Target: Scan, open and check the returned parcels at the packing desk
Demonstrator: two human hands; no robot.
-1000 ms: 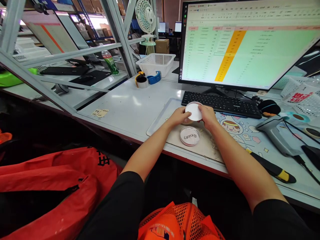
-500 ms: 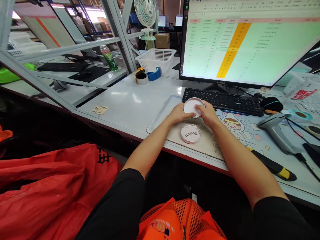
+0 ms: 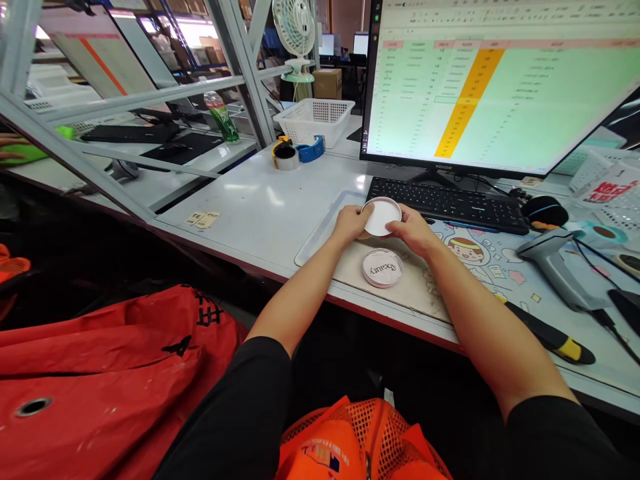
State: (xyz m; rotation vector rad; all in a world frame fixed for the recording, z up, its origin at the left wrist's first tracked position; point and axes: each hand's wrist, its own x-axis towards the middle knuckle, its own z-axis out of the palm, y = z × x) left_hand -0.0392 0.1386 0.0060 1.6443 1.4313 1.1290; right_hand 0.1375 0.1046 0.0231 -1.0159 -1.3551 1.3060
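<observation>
Between my two hands is a round, shallow white lid (image 3: 382, 217), its hollow inner side turned up toward me. My left hand (image 3: 350, 225) grips the left edge, with the thumb over the rim. On the opposite side my right hand (image 3: 413, 230) pinches the lower right edge between thumb and fingers. Just below, on the mat, lies a second round pale piece (image 3: 383, 268) with dark lettering reading "beauty"; the hands do not touch it.
Behind the hands are a black keyboard (image 3: 450, 205) and a monitor (image 3: 490, 100). To the right lie a grey barcode scanner (image 3: 557, 263) and a black-and-yellow cutter (image 3: 550, 330). Tape dispensers (image 3: 286, 156) and a white basket (image 3: 317, 120) stand back left, beside a metal frame (image 3: 240, 67).
Both hands have shifted the lid slightly left and turned it. The left thumb has gone from the lower rim to the upper left; the right thumb has slid down to the lower right edge.
</observation>
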